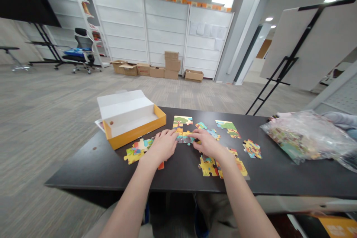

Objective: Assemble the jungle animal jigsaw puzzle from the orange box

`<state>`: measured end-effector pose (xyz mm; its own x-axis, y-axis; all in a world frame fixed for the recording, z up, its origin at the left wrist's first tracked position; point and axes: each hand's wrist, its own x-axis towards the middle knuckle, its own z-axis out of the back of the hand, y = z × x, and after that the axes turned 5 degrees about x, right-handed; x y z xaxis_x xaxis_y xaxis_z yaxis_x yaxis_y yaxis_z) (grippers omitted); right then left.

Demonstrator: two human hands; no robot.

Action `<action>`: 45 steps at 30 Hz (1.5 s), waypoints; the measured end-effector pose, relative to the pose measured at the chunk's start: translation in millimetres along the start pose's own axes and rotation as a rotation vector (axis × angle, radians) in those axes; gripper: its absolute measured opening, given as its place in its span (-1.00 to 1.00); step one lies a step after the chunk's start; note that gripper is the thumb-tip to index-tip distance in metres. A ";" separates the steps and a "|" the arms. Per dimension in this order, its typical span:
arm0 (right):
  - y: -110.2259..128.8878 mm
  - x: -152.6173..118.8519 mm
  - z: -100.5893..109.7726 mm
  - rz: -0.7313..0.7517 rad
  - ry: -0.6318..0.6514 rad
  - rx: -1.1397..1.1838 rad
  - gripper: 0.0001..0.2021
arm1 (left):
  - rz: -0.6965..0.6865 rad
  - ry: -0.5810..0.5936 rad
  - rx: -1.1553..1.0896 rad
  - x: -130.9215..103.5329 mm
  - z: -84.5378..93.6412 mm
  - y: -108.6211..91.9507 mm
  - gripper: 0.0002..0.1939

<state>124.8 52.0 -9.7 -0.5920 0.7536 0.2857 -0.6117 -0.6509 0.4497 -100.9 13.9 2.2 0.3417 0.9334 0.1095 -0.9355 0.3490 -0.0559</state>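
My left hand [165, 143] is closed at the fingertips on the left edge of a small group of jigsaw puzzle pieces [184, 140]. From the other side, my right hand [205, 142] grips a puzzle piece at the right edge of the same group, thumb and fingers drawn together. Just behind lies a joined corner section with a green tree [182, 120]. Loose yellow and blue pieces [134, 155] lie partly under my left hand. More yellow pieces [208, 166] lie beneath my right wrist, partly covered by the forearm.
An open yellow box [135, 131] with a white lid stands at the table's back left. Other puzzle sections [229, 128] and a piece cluster [252, 149] lie to the right. Beyond them, a clear plastic bag [312, 135] rests on the dark table [103, 167].
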 end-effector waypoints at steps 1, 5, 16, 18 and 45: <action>0.2 0.1 -0.2 -0.003 0.008 -0.022 -0.63 | 0.001 -0.003 -0.002 0.0 -0.1 -0.2 -0.61; 5.0 0.1 1.8 -0.036 0.047 -0.070 -0.60 | 0.002 -0.008 -0.008 0.4 -0.6 -0.7 -0.63; -1.3 -7.6 18.2 -0.096 -0.055 0.035 -0.65 | 0.020 0.004 -0.009 0.6 -1.5 -0.2 -0.62; -8.4 -11.5 29.1 -0.134 -0.118 0.022 -0.70 | 0.016 0.006 -0.012 0.1 -0.7 0.2 -0.62; -33.9 -76.6 92.4 -0.725 0.039 0.003 -0.53 | 0.007 -0.012 -0.031 -0.2 -2.4 0.9 -0.62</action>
<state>239.4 24.8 31.3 -0.0565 0.9916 -0.1160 -0.8560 0.0117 0.5168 -101.6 14.2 -0.2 0.3335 0.9349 0.1210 -0.9346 0.3447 -0.0875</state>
